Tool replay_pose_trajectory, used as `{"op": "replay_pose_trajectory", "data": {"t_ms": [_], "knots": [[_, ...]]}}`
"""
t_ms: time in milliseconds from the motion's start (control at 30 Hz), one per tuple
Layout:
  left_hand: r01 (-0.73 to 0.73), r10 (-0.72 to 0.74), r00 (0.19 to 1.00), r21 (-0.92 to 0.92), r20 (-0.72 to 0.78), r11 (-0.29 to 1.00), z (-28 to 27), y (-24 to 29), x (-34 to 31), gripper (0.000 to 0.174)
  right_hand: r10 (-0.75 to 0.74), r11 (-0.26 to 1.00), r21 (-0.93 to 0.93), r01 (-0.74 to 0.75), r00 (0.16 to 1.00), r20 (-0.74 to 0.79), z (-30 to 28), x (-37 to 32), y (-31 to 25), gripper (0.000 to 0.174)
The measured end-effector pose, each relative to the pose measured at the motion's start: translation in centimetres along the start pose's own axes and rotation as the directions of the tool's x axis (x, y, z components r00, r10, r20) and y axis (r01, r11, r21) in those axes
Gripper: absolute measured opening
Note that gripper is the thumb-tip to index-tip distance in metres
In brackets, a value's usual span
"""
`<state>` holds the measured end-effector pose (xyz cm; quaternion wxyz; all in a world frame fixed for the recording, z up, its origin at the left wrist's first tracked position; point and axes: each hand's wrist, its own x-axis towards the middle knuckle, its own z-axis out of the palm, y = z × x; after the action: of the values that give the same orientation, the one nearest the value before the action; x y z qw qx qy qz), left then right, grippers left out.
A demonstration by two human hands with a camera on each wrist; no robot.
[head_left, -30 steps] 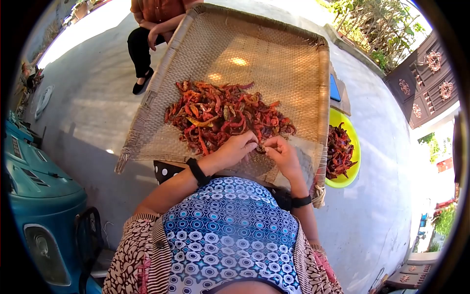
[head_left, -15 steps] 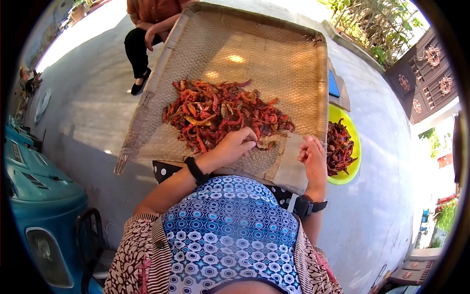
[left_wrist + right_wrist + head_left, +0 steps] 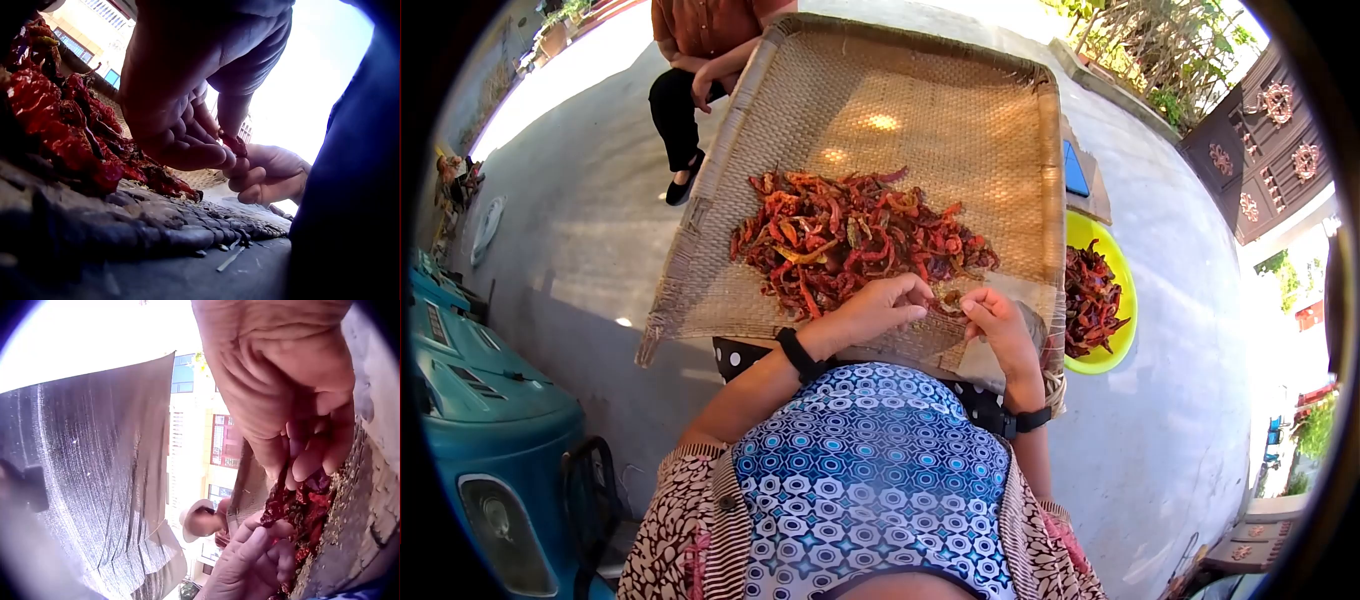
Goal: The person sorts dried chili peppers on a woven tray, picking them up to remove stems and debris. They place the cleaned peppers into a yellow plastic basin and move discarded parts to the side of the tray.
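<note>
Dried red chillies point(image 3: 855, 235) lie heaped on a woven tray point(image 3: 960, 120). At the heap's near right edge, my left hand point(image 3: 882, 306) and right hand point(image 3: 1000, 322) face each other closely. In the left wrist view, my left hand point(image 3: 181, 94) pinches a small red chilli point(image 3: 234, 144) between thumb and fingers, and the right hand's fingertips point(image 3: 240, 182) meet it. The right wrist view has my right hand point(image 3: 287, 394) pinching the upper end of a chilli point(image 3: 275, 506), with the left hand point(image 3: 250, 565) at its lower end.
Right of the tray stands a yellow-green basin point(image 3: 1124, 310) of chillies, with a blue flat object point(image 3: 1075, 170) beyond. A person in an orange shirt point(image 3: 710, 25) sits at the upper left. A teal vehicle point(image 3: 495, 420) is at the left.
My right hand moved out to the right, away from the left, then came back beside it over the tray. My left hand stayed near the heap's front edge.
</note>
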<state>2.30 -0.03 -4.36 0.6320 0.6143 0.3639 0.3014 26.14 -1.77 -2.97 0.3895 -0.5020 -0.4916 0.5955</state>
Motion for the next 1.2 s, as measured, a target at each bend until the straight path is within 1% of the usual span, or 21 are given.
{"op": "replay_pose_trajectory", "data": {"t_ms": [33,67,100,167,267,300,333,367,400,433,467,533,567,600,700,800,900,1000,1033,1100,1200], "knots": [[-0.001,0.001,1.0,0.004,-0.02,1.0,0.1,0.1,0.0,0.019,-0.035,0.999,0.023,0.036,0.997,-0.068,-1.2,0.1,0.2,0.014],[-0.019,0.024,0.999,0.089,-0.046,0.996,0.0,0.0,0.0,0.02,-0.066,0.996,0.045,0.073,0.988,-0.137,-2.3,0.1,0.2,0.015],[-0.034,0.047,0.996,0.175,-0.07,0.984,-0.1,-0.3,0.1,0.021,-0.109,0.966,0.205,0.16,0.964,-0.243,-3.3,0.0,0.1,0.016],[-0.048,0.074,0.994,0.288,-0.081,0.957,-0.4,-0.6,0.3,0.022,-0.128,0.806,0.468,0.362,0.878,-0.46,-4.7,0.0,-0.4,0.019],[-0.061,0.08,0.996,0.349,-0.04,0.935,-0.7,-1.2,0.5,0.022,-0.007,0.674,0.655,0.341,0.89,-0.456,-4.6,-0.1,-2.1,0.025],[-0.07,0.082,0.996,0.358,-0.02,0.931,-0.7,-1.8,0.7,0.022,-0.041,0.834,0.49,0.255,0.913,-0.407,-4.4,0.3,-1.9,0.028],[-0.078,0.084,0.996,0.367,0.0,0.927,-0.7,-1.9,0.7,0.023,-0.06,0.942,0.29,0.168,0.935,-0.349,-3.9,1.0,-1.2,0.032],[-0.077,0.076,0.997,0.373,0.017,0.925,-0.6,-1.9,0.7,0.023,-0.063,0.994,0.067,0.086,0.955,-0.288,-3.4,1.7,-0.6,0.035],[-0.075,0.068,0.997,0.38,0.034,0.922,-0.6,-1.7,0.6,0.023,-0.152,0.974,-0.208,0.094,0.947,-0.283,-2.7,2.5,0.0,0.037],[-0.074,0.059,0.997,0.387,0.05,0.919,-0.6,-1.5,0.6,0.023,-0.236,0.879,-0.467,0.095,0.938,-0.253,-1.9,3.5,0.6,0.039],[-0.072,0.055,0.997,0.38,0.054,0.922,-0.6,-1.6,0.6,0.023,-0.309,0.718,-0.69,0.089,0.929,-0.202,-1.1,4.4,0.8,0.041],[-0.067,0.049,0.997,0.364,0.059,0.929,-0.7,-1.7,0.6,0.023,-0.253,0.549,-0.833,-0.074,0.935,-0.25,0.8,5.3,-0.2,0.042],[-0.053,0.036,0.998,0.352,0.056,0.935,-0.8,-1.7,0.5,0.023,-0.228,0.446,-0.882,-0.153,0.933,-0.277,1.3,5.7,-0.6,0.042],[-0.039,0.022,0.998,0.338,0.053,0.94,-0.7,-1.6,0.5,0.023,-0.215,0.373,-0.911,-0.176,0.939,-0.269,1.5,6.4,-0.4,0.038],[-0.057,0.042,0.998,0.341,0.052,0.938,-0.7,-1.4,0.4,0.022,-0.187,0.377,-0.913,-0.157,0.952,-0.241,1.6,6.7,-0.5,0.038],[-0.057,0.053,0.998,0.288,0.023,0.956,-0.5,-0.8,0.3,0.021,-0.264,0.46,-0.882,-0.1,0.933,-0.244,0.9,5.6,0.3,0.032],[-0.04,0.05,0.998,0.246,-0.035,0.968,-0.5,-0.9,0.5,0.021,-0.352,0.589,-0.806,0.056,0.916,-0.194,0.4,4.2,0.9,0.027],[0.01,0.004,0.996,0.168,-0.085,0.986,-0.4,-0.7,0.6,0.022,-0.338,0.632,-0.775,0.002,0.9,-0.274,1.1,2.6,0.2,0.024],[0.034,-0.021,0.995,0.131,-0.098,0.991,-0.3,-0.6,0.5,0.023,-0.376,0.605,-0.796,0.012,0.886,-0.272,1.3,2.1,-0.1,0.023],[0.024,-0.012,0.997,0.152,-0.082,0.988,-0.4,-0.7,0.5,0.026,-0.451,0.55,-0.835,0.031,0.852,-0.265,1.6,1.3,-0.5,0.022],[0.023,-0.01,0.995,0.129,-0.104,0.991,-0.2,-0.2,0.2,0.03,-0.557,0.625,-0.766,0.15,0.773,-0.303,1.7,0.9,-0.4,0.019]]}}
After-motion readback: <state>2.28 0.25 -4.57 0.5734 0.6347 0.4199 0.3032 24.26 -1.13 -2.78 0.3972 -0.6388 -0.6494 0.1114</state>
